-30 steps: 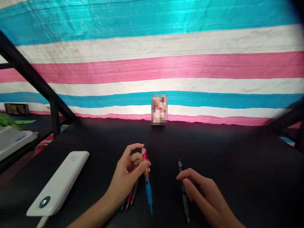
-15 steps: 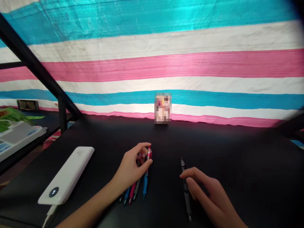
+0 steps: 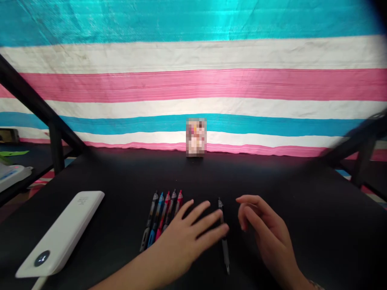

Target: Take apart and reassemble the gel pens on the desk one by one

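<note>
Several click pens lie side by side in a row on the black table: a dark pen with a grey grip [image 3: 149,219], a blue pen [image 3: 156,219], a pink-red pen [image 3: 163,215], another dark pen [image 3: 171,207] and a red pen [image 3: 179,200]. My left hand and forearm hide the lower parts of some. With fingers spread, my left hand [image 3: 189,237] reaches over to a lone grey-black pen [image 3: 225,245], its fingertips at or just above the barrel. To the right of that pen, my right hand [image 3: 266,233] holds nothing, index finger stretched out and the others curled.
A white power bank [image 3: 65,229] with a cable lies at the left of the table. At the back edge stands a small blurred card or box [image 3: 196,139] before a striped sheet [image 3: 211,84]. Black metal bars [image 3: 57,117] slant at the left, beside a phone [image 3: 9,135].
My left hand has let go of the red-topped pen and moved right with spread fingers. My right hand has released the grey-black pen. The view has turned slightly right.
</note>
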Demonstrator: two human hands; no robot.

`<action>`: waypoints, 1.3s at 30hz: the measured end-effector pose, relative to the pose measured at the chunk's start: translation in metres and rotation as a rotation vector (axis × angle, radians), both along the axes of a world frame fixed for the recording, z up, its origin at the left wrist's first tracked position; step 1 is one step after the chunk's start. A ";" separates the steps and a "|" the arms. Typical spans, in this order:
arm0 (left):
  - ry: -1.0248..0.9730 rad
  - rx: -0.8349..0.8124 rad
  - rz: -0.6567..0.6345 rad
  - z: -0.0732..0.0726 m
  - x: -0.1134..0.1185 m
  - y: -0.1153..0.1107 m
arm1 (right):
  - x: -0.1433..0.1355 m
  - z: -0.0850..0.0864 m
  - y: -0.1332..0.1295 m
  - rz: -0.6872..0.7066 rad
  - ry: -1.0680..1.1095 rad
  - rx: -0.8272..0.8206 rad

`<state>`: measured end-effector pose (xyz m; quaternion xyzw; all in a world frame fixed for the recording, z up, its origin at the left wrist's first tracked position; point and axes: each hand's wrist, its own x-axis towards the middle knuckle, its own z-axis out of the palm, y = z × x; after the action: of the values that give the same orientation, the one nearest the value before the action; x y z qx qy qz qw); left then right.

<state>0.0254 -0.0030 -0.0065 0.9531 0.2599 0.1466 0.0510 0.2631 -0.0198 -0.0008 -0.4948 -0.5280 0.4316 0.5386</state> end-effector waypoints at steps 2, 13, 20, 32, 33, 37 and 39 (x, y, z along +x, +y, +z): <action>0.016 0.072 -0.109 -0.005 0.006 -0.007 | 0.001 -0.002 0.002 0.003 0.071 -0.037; -0.161 0.307 -0.065 -0.016 0.016 -0.005 | -0.003 -0.001 0.003 0.091 0.035 -0.146; -0.273 0.338 -0.056 0.003 0.006 -0.001 | -0.008 0.012 0.002 0.265 -0.159 -0.217; -0.174 0.471 0.161 0.017 -0.006 0.007 | -0.018 0.006 0.001 0.423 -0.404 -0.183; -0.156 0.458 0.159 0.016 -0.006 0.007 | -0.018 0.005 0.001 0.407 -0.415 -0.169; -0.153 0.410 0.169 0.013 -0.004 0.004 | -0.020 0.005 0.002 0.331 -0.511 -0.018; -0.154 0.364 0.191 0.012 -0.004 0.003 | -0.020 0.004 0.002 0.284 -0.550 0.109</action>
<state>0.0217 0.0001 0.0058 0.9036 0.3134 0.2679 -0.1164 0.2430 -0.0183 0.0035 -0.4848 -0.7402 0.3237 0.3352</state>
